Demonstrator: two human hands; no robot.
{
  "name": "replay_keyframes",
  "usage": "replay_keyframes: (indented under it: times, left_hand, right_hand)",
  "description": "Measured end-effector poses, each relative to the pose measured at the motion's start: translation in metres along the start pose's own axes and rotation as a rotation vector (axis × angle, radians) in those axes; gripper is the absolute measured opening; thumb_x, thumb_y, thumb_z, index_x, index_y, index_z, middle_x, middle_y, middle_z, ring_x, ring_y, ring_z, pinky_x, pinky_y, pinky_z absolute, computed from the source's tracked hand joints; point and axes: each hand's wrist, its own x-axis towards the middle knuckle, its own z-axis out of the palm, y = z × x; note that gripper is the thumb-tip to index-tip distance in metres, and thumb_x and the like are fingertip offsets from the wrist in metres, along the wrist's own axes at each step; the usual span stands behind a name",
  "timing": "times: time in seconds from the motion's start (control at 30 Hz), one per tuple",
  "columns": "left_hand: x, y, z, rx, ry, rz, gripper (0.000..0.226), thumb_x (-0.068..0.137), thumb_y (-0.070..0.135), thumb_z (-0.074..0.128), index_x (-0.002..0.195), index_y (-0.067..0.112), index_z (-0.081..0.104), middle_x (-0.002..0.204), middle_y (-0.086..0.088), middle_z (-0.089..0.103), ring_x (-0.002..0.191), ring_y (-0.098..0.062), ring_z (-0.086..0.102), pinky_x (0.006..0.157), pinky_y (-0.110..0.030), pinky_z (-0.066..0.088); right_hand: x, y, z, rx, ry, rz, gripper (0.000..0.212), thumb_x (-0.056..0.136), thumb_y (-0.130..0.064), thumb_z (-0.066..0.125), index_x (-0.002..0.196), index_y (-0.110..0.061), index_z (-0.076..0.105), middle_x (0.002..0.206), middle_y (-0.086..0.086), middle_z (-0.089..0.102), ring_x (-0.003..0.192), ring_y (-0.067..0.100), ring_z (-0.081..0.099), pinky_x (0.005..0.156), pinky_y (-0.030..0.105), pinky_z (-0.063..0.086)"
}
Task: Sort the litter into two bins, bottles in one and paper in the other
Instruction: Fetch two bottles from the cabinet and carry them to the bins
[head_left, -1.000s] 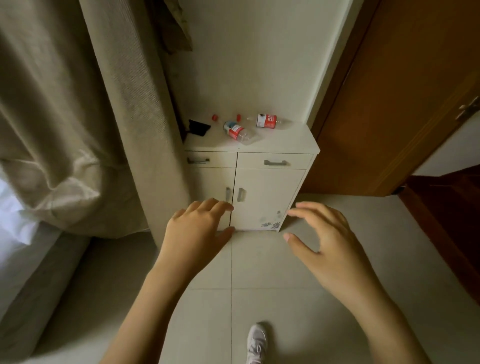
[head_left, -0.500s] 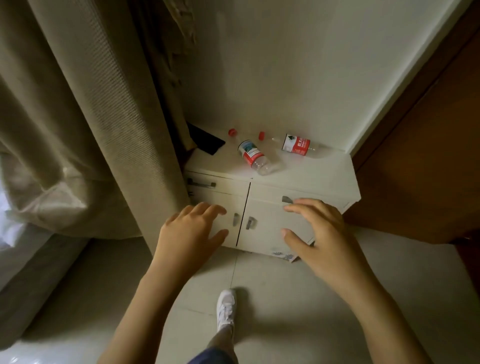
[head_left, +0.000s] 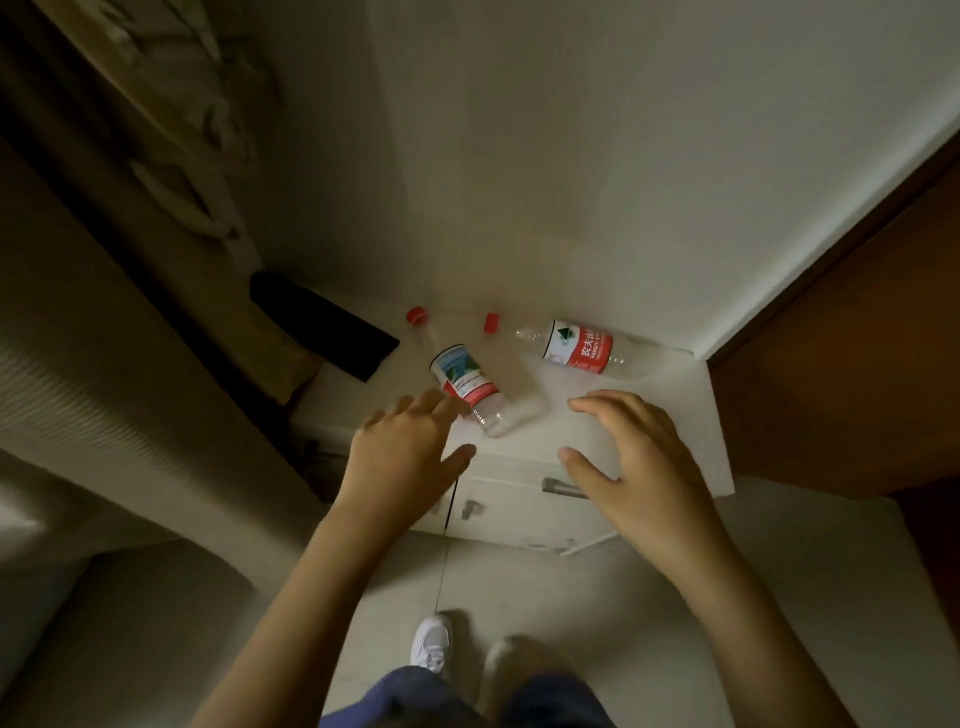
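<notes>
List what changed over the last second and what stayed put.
The person stepped up to the cabinet. The left hand now reaches the near bottle; the right hand hovers over the top. Nothing gripped. Both bottles, including the far bottle, lie unmoved.

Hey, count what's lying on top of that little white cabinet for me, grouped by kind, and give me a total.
Clear plastic bottles with red labels, lying on their sides: 2, the near bottle and the far bottle
Red bottle caps: 2, the left cap and the right cap
Flat black object: 1
Total: 5
</notes>
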Motion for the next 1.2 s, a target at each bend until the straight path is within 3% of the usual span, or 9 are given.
replay_keyframes:
  times: [0.17, 0.4, 0.57, 0.7, 0.77, 0.97, 1.2]
  left_hand:
    - [0.04, 0.003, 0.027, -0.046, -0.037, -0.219, 0.065, 0.091, 0.059, 0.044, 0.145, 0.028, 0.028, 0.152, 0.003, 0.034, 0.131, -0.022, 0.045, 0.103, -0.041, 0.042]
    - [0.09, 0.019, 0.071, -0.238, -0.02, -0.48, 0.086, 0.078, 0.063, 0.062, 0.146, 0.028, 0.021, 0.155, -0.001, 0.021, 0.129, -0.029, 0.043, 0.098, -0.046, 0.045]
    - [0.116, 0.029, 0.095, -0.277, -0.016, -0.656, 0.087, 0.079, 0.058, 0.063, 0.146, 0.03, 0.015, 0.158, -0.005, 0.005, 0.132, -0.035, 0.036, 0.103, -0.048, 0.04]
    - [0.127, 0.036, 0.108, -0.378, -0.001, -0.775, 0.102, 0.071, 0.059, 0.07, 0.146, 0.037, 0.005, 0.157, -0.001, -0.001, 0.128, -0.034, 0.042, 0.095, -0.044, 0.048]
    - [0.13, 0.04, 0.113, -0.4, 0.018, -0.836, 0.112, 0.066, 0.058, 0.074, 0.148, 0.035, 0.002, 0.157, -0.001, 0.003, 0.124, -0.032, 0.046, 0.086, -0.041, 0.051]
    - [0.129, 0.047, 0.112, -0.513, 0.126, -0.988, 0.12, 0.065, 0.041, 0.079, 0.146, 0.039, -0.009, 0.134, -0.005, 0.049, 0.1, -0.024, 0.061, 0.068, -0.035, 0.057]
    - [0.099, 0.058, 0.093, -0.627, 0.258, -1.06, 0.107, 0.064, 0.048, 0.078, 0.144, 0.041, 0.007, 0.125, 0.002, 0.057, 0.083, -0.012, 0.063, 0.064, -0.032, 0.06]
  right_hand:
    - [0.066, 0.035, 0.022, -0.054, -0.102, -0.054, 0.048, 0.084, -0.035, 0.064, 0.129, -0.025, 0.051, 0.133, -0.007, 0.048, 0.123, 0.015, 0.043, 0.093, 0.03, 0.044]
    - [0.153, 0.079, 0.055, -0.109, -0.234, -0.131, 0.053, 0.082, -0.032, 0.066, 0.131, -0.024, 0.049, 0.133, -0.001, 0.05, 0.123, 0.022, 0.047, 0.093, 0.037, 0.044]
    - [0.191, 0.098, 0.077, -0.166, -0.303, -0.15, 0.054, 0.083, -0.031, 0.067, 0.133, -0.027, 0.048, 0.141, 0.004, 0.041, 0.128, 0.028, 0.04, 0.095, 0.038, 0.036]
    - [0.207, 0.114, 0.095, -0.168, -0.367, -0.163, 0.059, 0.078, -0.026, 0.07, 0.132, -0.024, 0.047, 0.143, 0.009, 0.041, 0.127, 0.034, 0.041, 0.095, 0.042, 0.038]
    - [0.213, 0.122, 0.101, -0.22, -0.381, -0.167, 0.066, 0.077, -0.025, 0.07, 0.137, -0.024, 0.043, 0.146, 0.01, 0.037, 0.128, 0.035, 0.039, 0.097, 0.045, 0.038]
    - [0.225, 0.129, 0.105, -0.246, -0.43, -0.179, 0.079, 0.075, -0.021, 0.068, 0.144, -0.027, 0.03, 0.148, 0.009, 0.032, 0.13, 0.034, 0.036, 0.098, 0.045, 0.036]
    - [0.214, 0.125, 0.111, -0.12, -0.498, -0.184, 0.093, 0.074, -0.018, 0.068, 0.146, -0.041, 0.013, 0.142, 0.005, 0.034, 0.113, 0.032, 0.051, 0.078, 0.04, 0.052]
